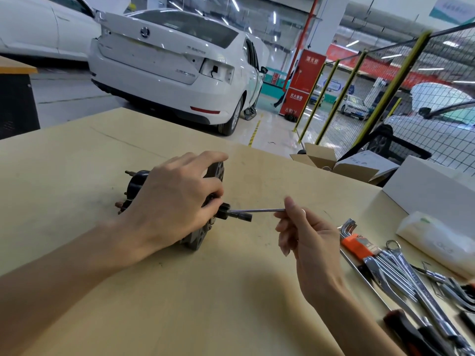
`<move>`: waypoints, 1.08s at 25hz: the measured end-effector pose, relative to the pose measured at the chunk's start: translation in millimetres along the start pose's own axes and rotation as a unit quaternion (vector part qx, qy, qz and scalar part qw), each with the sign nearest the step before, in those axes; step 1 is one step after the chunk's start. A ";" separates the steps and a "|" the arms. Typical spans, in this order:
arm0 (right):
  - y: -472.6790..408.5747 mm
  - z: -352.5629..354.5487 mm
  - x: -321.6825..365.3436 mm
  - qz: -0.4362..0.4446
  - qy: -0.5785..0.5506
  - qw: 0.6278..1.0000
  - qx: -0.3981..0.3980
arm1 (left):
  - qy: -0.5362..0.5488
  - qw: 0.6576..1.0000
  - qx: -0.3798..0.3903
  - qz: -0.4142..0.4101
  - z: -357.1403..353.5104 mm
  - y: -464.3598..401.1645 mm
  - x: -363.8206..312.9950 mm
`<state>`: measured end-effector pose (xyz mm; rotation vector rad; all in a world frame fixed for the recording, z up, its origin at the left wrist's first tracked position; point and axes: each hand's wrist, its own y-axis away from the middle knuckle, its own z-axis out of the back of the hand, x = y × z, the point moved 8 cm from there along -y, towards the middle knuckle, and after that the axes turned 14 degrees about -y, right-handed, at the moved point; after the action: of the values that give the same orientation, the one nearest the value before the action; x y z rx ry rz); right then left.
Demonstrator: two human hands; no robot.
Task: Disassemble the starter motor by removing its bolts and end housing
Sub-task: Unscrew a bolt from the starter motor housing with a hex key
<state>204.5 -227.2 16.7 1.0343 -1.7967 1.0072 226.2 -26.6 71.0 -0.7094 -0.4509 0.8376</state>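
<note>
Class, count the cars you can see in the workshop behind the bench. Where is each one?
3 clear ones: a white sedan straight behind the bench, part of a white car at far left, and another car behind the mesh fence at right. Others farther back may be hidden.

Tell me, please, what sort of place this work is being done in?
Most likely a car repair workshop or training garage: a white sedan is parked behind the workbench, and combination wrenches and hex keys lie alongside.

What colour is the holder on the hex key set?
Orange holder, clearest in the head view.
</note>
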 end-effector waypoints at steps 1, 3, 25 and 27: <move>0.2 0.2 -0.6 0.003 0.000 1.000 -0.006 | -0.012 1.000 -0.005 -0.010 1.0 0.1 -2.3; 0.5 4.2 -0.3 0.013 -0.003 0.999 -0.030 | -0.025 0.999 -0.018 -0.019 5.0 0.4 -2.2; -6.2 35.8 2.8 0.033 0.005 0.985 -0.168 | -0.078 0.926 -0.010 -0.369 -19.1 35.6 -97.0; -7.7 35.1 2.7 0.038 0.012 0.987 -0.158 | -0.098 0.915 0.024 -0.391 -34.2 40.8 -97.8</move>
<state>201.7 -262.2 8.7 0.7595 -1.9116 0.7421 167.9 -98.7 9.4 -0.3399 -0.8207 0.1556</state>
